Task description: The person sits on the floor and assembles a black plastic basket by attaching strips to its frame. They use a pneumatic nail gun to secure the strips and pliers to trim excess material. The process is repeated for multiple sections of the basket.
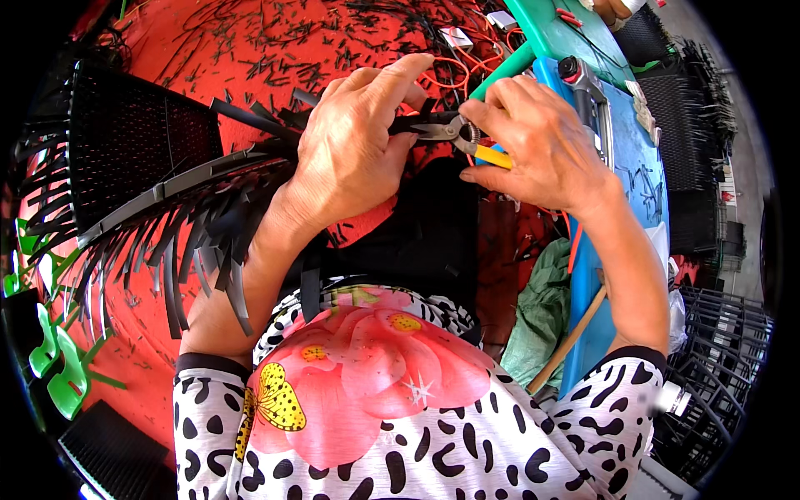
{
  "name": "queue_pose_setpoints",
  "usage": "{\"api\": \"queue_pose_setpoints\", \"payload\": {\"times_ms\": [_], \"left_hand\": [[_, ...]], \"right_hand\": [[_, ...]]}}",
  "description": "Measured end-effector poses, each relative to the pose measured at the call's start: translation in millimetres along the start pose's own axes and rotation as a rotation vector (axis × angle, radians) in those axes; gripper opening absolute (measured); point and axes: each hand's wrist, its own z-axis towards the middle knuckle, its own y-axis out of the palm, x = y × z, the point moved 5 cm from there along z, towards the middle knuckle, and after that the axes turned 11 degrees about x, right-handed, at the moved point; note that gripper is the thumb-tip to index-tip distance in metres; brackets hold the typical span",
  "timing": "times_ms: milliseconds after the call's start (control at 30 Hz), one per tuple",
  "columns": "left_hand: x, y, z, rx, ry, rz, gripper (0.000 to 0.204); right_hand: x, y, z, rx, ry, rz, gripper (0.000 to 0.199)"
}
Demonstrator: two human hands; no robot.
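My right hand [542, 137] is closed around small spring-loaded cutting pliers with a yellow handle [493, 157]. Their metal jaws point left and meet a dark strip beside my left fingertips. Upper centre, my left hand [346, 146] is closed, thumb and fingers gripping the end of a black plastic strip, its index finger stretched upward. That strip belongs to a dark woven piece [179, 187] with a curved band and many loose strip ends, reaching left past my forearm. Part of this piece is hidden behind my left hand and wrist.
A black woven panel [142, 125] stands at the left, above green plastic pieces [67, 375]. Black offcuts litter the red floor [250, 42]. A blue table [642, 150] holds a metal tool [587, 96]. Below it lie a green sack [542, 304] and a wooden stick [575, 337].
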Motion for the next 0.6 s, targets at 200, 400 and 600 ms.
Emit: {"api": "queue_pose_setpoints", "payload": {"times_ms": [200,400,600], "left_hand": [[1,1,0,0.004,0.039,0.013,0.074],[1,0,0,-0.011,0.008,0.016,0.076],[-1,0,-1,-0.018,0.044,-0.037,0.075]], "right_hand": [[10,-4,-14,0.066,0.056,-0.033,0.051],[4,6,0,0.022,-0.009,-0.123,0.048],[8,15,-1,0.158,-0.091,-0.115,0.036]]}}
